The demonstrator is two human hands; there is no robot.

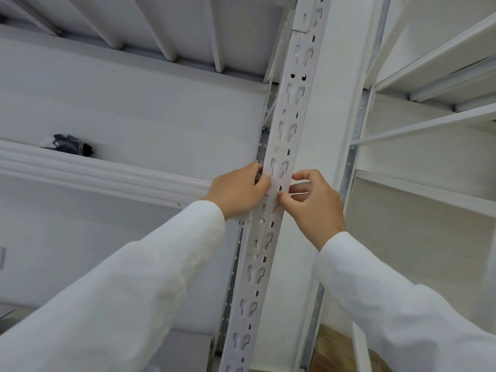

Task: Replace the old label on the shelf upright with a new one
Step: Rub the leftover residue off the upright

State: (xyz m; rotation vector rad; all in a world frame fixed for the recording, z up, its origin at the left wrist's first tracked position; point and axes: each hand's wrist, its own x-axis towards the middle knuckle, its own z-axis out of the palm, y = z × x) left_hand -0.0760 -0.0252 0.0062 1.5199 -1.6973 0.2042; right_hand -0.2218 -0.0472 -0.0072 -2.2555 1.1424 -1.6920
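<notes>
Far left of the shelf upright (279,146), above the ribbed white shelf edge (102,173), a small dark bundle (71,145) lying on the shelf, well apart from the work. Closer in, left hand (239,190) in a white sleeve (128,280), pressed against the left side of the upright, fingers curled round that edge and thumb laid toward the front face, apparently steadying a pale label (276,181) wrapped across the post. On the upright itself, just at hand height, the label: near-white on white, hard to separate from the metal, slots showing through or beside it; impossible to tell whether old or new. Right of the upright, right hand (308,200), thumb and forefinger pinched on a thin pale strip (299,194) sticking out sideways from the post, looks like the label's free end or a backing tab. Both hands close together, almost touching across the front of the post, each gripping. Farther right, more white shelving (429,76) and a patch of wooden floor (332,353) low down. Judged by the lifted end: probably mid-step, either peeling the old label away or smoothing down a fresh one; no second label visible anywhere, so not clear which. Nothing here showing the swap finished; at least the pressing flat or the full removal left to do.
</notes>
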